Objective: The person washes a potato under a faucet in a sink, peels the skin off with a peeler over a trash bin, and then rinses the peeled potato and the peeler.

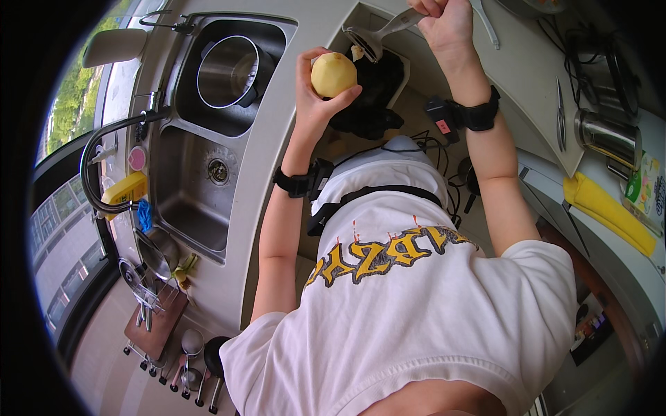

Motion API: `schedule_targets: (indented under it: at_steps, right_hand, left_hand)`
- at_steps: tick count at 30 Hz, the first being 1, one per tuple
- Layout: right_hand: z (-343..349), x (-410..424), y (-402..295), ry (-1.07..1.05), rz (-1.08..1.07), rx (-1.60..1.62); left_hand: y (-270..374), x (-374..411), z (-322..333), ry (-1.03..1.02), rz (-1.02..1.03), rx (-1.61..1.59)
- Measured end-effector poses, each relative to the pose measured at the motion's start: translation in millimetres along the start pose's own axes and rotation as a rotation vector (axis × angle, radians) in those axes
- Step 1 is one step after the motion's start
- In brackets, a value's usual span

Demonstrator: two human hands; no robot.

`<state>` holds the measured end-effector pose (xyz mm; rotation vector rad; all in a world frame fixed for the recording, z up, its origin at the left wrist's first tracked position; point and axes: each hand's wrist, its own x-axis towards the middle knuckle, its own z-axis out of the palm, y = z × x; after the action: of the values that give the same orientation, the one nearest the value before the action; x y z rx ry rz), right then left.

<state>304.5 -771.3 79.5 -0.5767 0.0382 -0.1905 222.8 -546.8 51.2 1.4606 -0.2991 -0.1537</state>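
A peeled, pale yellow potato (333,76) is held between the thumb and fingers of my left hand (317,99). My right hand (444,23), partly cut off by the top of the picture, grips the handle of a peeler (398,26). The peeler's head is just to the right of the potato, apart from it, with a scrap of peel (357,52) hanging at the blade. Below both hands is a bin lined with a black bag (382,86). Each wrist wears a black strap with a small device.
At left, a double steel sink (237,192) holds a pot (228,72) in one basin; a curved faucet (86,156) arches beside it. On the right counter are scissors (560,114), a steel jug (609,136) and a yellow cloth (609,213). Black cables (442,151) lie near the floor.
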Motion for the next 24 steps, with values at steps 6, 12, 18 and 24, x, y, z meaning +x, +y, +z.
schedule_targets:
  at_steps: [6,12,18,24]
  right_hand:
    - [-9,-2,11,0.015,0.017,0.036]
    - [-15,1,11,0.025,0.007,0.091]
    - [-12,1,4,0.047,-0.001,0.067]
    - [-15,1,-4,0.05,-0.018,0.088]
  left_hand:
    - [-6,4,4,-0.092,-0.001,0.125]
    - [-30,-4,-2,-0.061,-0.049,0.151]
    - [-34,2,-6,-0.112,-0.254,-0.138]
    - [-34,6,-3,-0.057,-0.365,-0.447]
